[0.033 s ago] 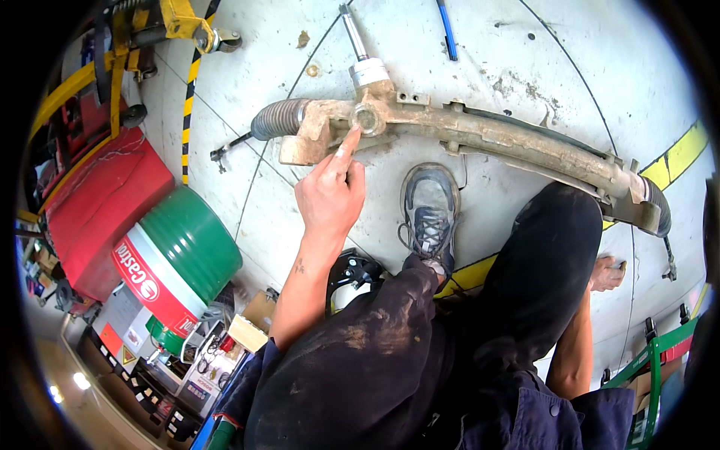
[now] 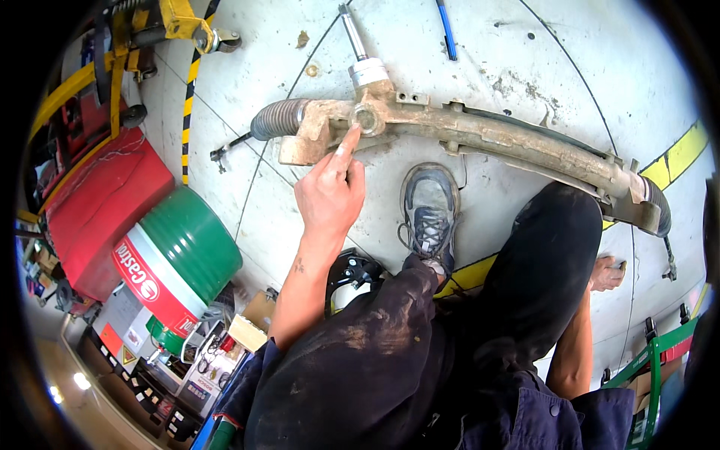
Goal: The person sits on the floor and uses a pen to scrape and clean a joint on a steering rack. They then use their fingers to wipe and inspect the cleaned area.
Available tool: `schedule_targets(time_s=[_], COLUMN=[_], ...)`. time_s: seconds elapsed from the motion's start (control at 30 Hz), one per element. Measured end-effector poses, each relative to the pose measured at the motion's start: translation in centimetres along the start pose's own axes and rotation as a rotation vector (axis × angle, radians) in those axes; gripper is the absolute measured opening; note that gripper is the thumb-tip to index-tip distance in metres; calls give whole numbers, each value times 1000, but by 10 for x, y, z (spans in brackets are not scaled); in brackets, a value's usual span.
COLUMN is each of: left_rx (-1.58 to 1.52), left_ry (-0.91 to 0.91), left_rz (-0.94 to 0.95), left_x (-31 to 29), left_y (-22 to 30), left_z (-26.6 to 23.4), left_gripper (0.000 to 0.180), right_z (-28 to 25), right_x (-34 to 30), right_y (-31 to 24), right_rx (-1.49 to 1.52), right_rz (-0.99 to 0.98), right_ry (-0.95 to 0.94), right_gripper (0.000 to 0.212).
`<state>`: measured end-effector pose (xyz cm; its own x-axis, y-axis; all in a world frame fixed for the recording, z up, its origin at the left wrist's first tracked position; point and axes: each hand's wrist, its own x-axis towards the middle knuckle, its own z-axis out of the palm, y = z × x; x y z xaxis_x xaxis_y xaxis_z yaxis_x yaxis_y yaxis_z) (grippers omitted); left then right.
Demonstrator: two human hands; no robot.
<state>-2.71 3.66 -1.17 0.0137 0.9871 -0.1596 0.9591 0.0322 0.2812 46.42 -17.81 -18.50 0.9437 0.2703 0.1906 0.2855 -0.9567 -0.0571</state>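
A dirty metal steering rack (image 2: 517,139) lies across the floor in front of me, with ribbed rubber boots (image 2: 279,118) at its ends. My left hand (image 2: 330,191) points at it, index finger stretched out and the others curled, holding nothing. That fingertip is at the lower edge of the round plug (image 2: 365,118) on the rack's housing. From the housing a bright metal input shaft (image 2: 355,34) sticks out away from me. Beyond my right knee, my right hand (image 2: 607,274) hangs with loosely bent fingers, partly seen, with no object visible in it.
A blue pen (image 2: 448,34) lies beyond the rack. My shoe (image 2: 430,206) stands just on the near side of it. To the left are a green and red drum (image 2: 191,244), a red cabinet (image 2: 97,210) and a yellow wheeled frame (image 2: 180,22). A green metal frame (image 2: 654,375) stands at lower right.
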Motion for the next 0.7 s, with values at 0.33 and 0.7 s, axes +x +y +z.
schedule_targets(time_s=[0.33, 0.7], left_rx=[41, 26], left_ry=[-78, -123], left_rz=[-142, -160], left_x=[15, 16], left_y=[10, 19], left_z=[-1, -4], left_gripper=[39, 36], right_z=[-1, 12], right_x=[-1, 0], right_y=[-4, 9], right_rx=[-8, 10], right_rz=[-12, -16], right_ry=[-21, 20], right_gripper=[52, 51])
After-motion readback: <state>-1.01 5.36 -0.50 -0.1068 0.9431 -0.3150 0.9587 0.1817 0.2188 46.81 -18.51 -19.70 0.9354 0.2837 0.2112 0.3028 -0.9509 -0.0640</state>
